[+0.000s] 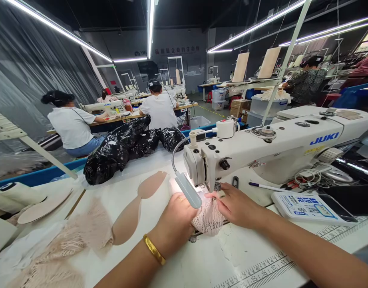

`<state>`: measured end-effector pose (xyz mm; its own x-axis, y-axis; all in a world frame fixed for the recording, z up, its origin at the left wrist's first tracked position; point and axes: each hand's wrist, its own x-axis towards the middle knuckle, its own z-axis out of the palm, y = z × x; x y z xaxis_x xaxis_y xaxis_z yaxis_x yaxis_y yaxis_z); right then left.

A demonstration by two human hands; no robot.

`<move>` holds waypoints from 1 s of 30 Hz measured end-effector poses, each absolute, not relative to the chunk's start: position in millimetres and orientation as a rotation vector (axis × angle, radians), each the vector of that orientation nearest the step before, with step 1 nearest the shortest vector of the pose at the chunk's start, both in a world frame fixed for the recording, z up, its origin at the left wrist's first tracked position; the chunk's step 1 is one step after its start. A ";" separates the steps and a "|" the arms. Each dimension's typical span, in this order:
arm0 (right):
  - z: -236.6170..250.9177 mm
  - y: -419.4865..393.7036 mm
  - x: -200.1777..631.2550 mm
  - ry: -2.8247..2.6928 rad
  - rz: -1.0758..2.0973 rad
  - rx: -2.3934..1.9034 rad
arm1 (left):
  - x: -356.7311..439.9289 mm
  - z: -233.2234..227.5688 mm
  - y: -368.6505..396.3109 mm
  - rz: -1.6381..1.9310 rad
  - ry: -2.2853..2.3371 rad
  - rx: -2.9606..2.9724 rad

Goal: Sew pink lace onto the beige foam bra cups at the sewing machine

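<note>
Under the needle end of a white sewing machine lies a piece of pale pink lace fabric, its fringed edge hanging toward me. My left hand, with a gold bangle at the wrist, is closed on the fabric's left side, its fingertips partly hidden behind a grey lamp head. Close to the presser foot, my right hand pinches the right side of the lace between thumb and fingers. Left of my hands lie beige cup-shaped pieces joined in a strip, and more beige lace.
Black plastic bags lie behind the table's far left edge. Thread cones stand at the left. A pen, a white case and a phone sit right of my right hand. People at other machines work beyond.
</note>
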<state>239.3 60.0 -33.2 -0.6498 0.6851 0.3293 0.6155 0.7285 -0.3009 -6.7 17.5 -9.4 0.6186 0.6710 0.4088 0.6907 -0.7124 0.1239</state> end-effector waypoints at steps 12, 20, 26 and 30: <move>-41.9 45.8 218.9 -2.513 -0.075 -0.666 | -7.3 23.8 3.9 -0.527 -1.384 -3.264; -45.0 60.4 230.9 -2.524 -0.130 -0.863 | -11.1 15.8 0.7 -0.116 -1.400 -2.976; -37.8 51.8 226.9 -2.627 -0.049 -0.768 | -13.7 3.3 10.7 -0.339 -1.292 -2.989; -41.7 57.3 226.7 -2.592 -0.094 -0.885 | -19.6 -15.0 18.7 -0.494 -1.177 -2.884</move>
<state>226.7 57.3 -41.7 -0.7202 0.5735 0.3905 0.6003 0.7972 -0.0636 -19.6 18.7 -15.0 0.6721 0.6846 0.2820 0.6807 -0.7212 0.1284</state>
